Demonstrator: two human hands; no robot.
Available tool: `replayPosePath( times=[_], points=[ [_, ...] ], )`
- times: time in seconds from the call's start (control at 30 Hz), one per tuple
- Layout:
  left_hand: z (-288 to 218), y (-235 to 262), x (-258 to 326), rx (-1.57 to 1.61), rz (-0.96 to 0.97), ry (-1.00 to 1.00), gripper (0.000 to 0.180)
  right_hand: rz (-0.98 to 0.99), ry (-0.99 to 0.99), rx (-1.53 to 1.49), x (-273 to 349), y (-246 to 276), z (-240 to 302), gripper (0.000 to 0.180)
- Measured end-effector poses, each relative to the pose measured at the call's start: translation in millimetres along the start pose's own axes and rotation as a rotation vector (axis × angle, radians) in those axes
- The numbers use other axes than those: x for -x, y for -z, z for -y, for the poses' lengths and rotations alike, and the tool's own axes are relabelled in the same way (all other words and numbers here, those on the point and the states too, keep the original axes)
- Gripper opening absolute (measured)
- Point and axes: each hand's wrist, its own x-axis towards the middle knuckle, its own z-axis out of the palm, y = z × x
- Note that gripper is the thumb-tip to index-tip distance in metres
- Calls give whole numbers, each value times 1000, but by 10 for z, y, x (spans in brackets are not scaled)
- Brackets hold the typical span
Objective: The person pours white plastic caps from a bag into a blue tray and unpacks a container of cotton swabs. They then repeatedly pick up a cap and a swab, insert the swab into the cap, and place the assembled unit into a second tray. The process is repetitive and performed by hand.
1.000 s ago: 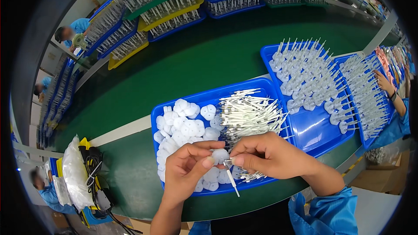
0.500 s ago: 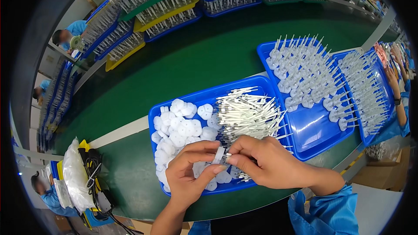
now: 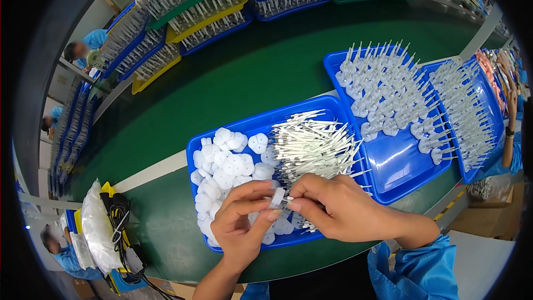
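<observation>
Over the near edge of a blue tray (image 3: 261,120), my left hand (image 3: 240,225) pinches a translucent white plastic disc (image 3: 277,196) on edge between thumb and fingers. My right hand (image 3: 347,211) grips a thin white stick (image 3: 287,199) with thumb and forefinger, its tip up against the middle of the disc. Whether the tip sits inside the disc I cannot tell. Loose petal-edged white discs (image 3: 225,162) fill the tray's left side. A heap of thin white sticks (image 3: 313,143) lies on its right side, partly behind my right hand.
Two more blue trays, a nearer one (image 3: 397,169) and a farther one (image 3: 487,108), hold discs with upright sticks. Stacked trays (image 3: 214,36) line the green table's (image 3: 250,66) far side. A plastic bag (image 3: 97,228) and black cables (image 3: 118,219) lie left. Co-workers sit at both sides.
The disc and stick have tilted slightly between my fingers, both hands staying almost in place. The whole view has shifted a little. At far right, a co-worker's arm has moved.
</observation>
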Motion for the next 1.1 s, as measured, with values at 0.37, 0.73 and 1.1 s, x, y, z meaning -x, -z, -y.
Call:
replayPosePath(
  times=[0.37, 0.73, 1.1],
  points=[
    [-7, 36, -31, 72, 63, 12, 28, -69, 149, 173, 26, -41, -27, 13],
    [-46, 46, -59, 210, 107, 79, 29, -26, 95, 147, 59, -30, -31, 15],
    [-20, 115, -42, 206, 135, 155, 26, -107, 137, 226, 98, -104, -42, 16]
  ],
)
